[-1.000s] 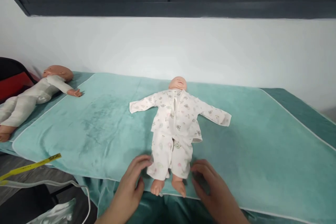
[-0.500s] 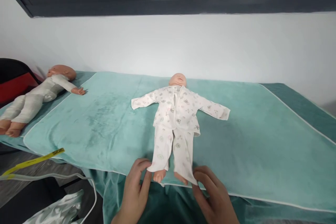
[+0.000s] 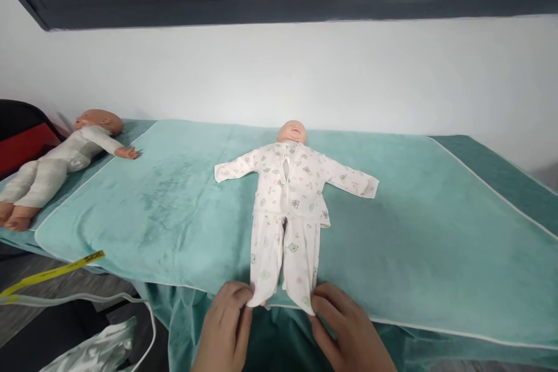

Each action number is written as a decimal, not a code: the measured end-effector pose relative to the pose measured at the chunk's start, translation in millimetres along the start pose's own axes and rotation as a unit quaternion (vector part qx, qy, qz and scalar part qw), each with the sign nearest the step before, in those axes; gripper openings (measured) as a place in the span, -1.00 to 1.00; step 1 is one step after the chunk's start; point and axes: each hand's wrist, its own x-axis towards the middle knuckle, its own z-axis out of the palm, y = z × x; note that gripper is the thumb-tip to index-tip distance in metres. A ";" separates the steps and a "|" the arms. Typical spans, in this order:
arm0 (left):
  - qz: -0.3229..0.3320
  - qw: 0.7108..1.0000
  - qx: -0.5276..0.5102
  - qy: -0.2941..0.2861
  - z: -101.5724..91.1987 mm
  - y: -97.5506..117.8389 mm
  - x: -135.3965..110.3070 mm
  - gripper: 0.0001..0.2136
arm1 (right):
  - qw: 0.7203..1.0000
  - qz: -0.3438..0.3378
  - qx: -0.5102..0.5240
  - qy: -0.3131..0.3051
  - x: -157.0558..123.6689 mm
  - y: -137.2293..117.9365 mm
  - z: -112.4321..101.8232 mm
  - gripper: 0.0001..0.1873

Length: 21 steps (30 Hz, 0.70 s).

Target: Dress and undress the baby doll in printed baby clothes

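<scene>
A baby doll (image 3: 292, 131) lies on its back on a pale green blanket (image 3: 418, 256), arms spread wide. It wears a white printed jacket (image 3: 300, 183) fastened down the front and matching trousers (image 3: 267, 253). My left hand (image 3: 226, 322) pinches the hem of the trouser leg on the left. My right hand (image 3: 342, 325) pinches the hem of the other leg. The cuffs are stretched down over the doll's feet, which are almost wholly covered. Both sleeves reach past the doll's hands, so these are hidden.
A second doll (image 3: 61, 165) in a white wrapped suit lies at the left end, near a black and red item (image 3: 28, 142). A yellow strip (image 3: 52, 273) and a white cable (image 3: 91, 296) hang at the lower left, above a crumpled cloth (image 3: 98, 349). A wall and window frame (image 3: 265, 9) stand behind.
Both trouser hems have been pulled down over the doll's feet, which showed before. My right hand has moved slightly left, and the trouser legs look straighter.
</scene>
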 end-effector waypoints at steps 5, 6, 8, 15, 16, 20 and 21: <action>0.044 0.995 -0.054 -0.073 -18.3 4.2 18.8 -0.87 | 0.994 -0.033 0.093 -0.054 15.2 0.7 -33.9 -0.89; 0.054 0.994 -0.067 -0.069 -22.7 3.7 26.9 -0.87 | 0.992 -0.032 0.112 -0.044 21.5 2.2 -43.4 -0.86; 0.052 0.995 -0.084 -0.033 -29.3 1.1 48.0 -0.87 | 0.991 -0.019 0.131 0.007 39.3 5.7 -62.5 -0.80; -0.014 0.991 -0.097 0.089 -17.8 1.3 172.6 -0.82 | 0.973 0.054 0.069 0.212 162.9 15.4 -102.7 -0.76; -0.008 0.990 -0.110 0.093 -12.6 2.5 195.2 -0.83 | 0.973 0.073 0.052 0.214 184.6 17.1 -104.2 -0.76; -0.013 0.988 -0.128 0.090 8.3 3.3 281.1 -0.82 | 0.965 0.167 -0.062 0.192 259.9 28.4 -106.3 -0.69; -0.027 0.989 -0.129 0.066 12.0 2.6 298.3 -0.82 | 0.962 0.188 -0.090 0.178 274.0 32.2 -107.2 -0.68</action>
